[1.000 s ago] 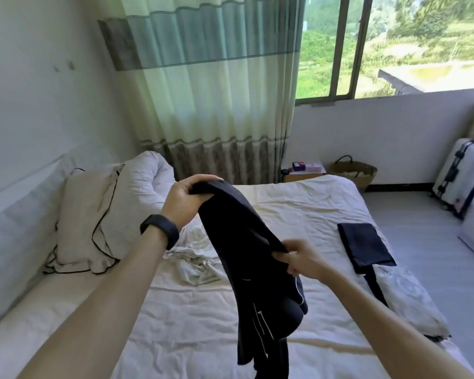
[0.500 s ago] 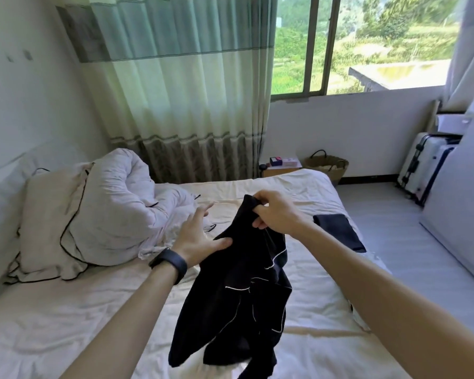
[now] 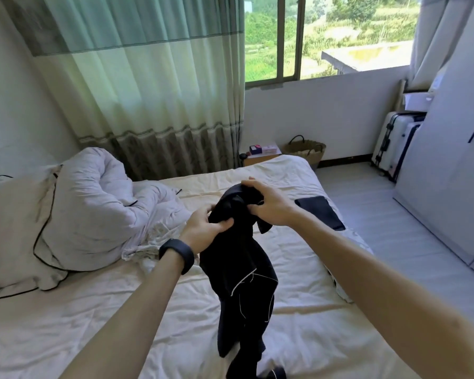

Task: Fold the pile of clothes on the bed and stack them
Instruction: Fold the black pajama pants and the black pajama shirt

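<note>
a black garment with thin white piping hangs in the air above the middle of the bed, its top bunched between both hands and its lower end trailing down toward the sheet at the bottom of the view. the left hand grips the bunched top from the left, fingers curled into the cloth. the right hand holds the same bunch from the upper right, fingers arched over the top and thumb pressed against the fabric. the two hands are close together, with only the gathered cloth between them. a dark wristband sits on the left wrist.

to the right of the hands, a folded dark piece lies flat near the bed's right edge. to the left, a crumpled pale cloth lies on the sheet, just beside a rolled white duvet that leans against a pillow with dark piping.

beyond the bed stand a small nightstand with boxes on it, a woven basket and, by the right wall, a white suitcase. a green striped curtain hangs left of the window.
</note>
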